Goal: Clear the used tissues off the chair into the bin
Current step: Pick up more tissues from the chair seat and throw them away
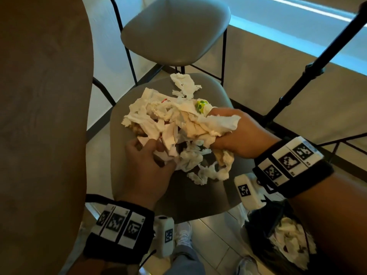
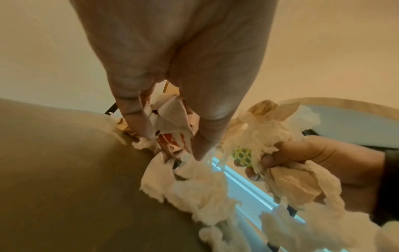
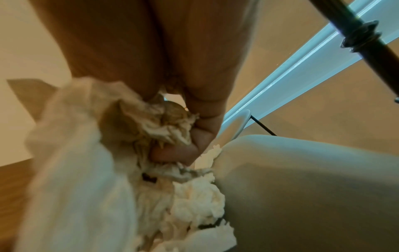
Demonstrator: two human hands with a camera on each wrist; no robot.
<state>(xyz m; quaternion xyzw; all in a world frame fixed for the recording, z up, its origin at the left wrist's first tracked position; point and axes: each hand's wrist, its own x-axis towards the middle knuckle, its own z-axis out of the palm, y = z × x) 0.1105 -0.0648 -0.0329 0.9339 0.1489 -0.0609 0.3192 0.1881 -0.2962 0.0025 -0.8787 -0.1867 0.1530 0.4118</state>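
A heap of crumpled white and beige used tissues [image 1: 158,118] lies on the grey seat of the near chair [image 1: 190,195]. My left hand [image 1: 147,161] grips a folded wad at the heap's near edge; the left wrist view shows its fingers [image 2: 129,110] curled round paper with red print [image 2: 170,141]. My right hand [image 1: 234,133] clutches a bunch of tissues [image 1: 218,122] on the heap's right side, with a green-dotted wrapper [image 1: 200,105] beside its fingers. In the right wrist view the fingers [image 3: 202,122] curl into stained tissue [image 3: 151,122]. A black-lined bin [image 1: 264,225] holding tissues stands at the lower right.
A second grey chair [image 1: 174,30] stands just beyond the near one. A brown rounded table top [image 1: 39,116] fills the left side. A black tripod leg [image 1: 309,70] slants across the right. My shoes [image 1: 183,235] stand on the tiled floor below the seat.
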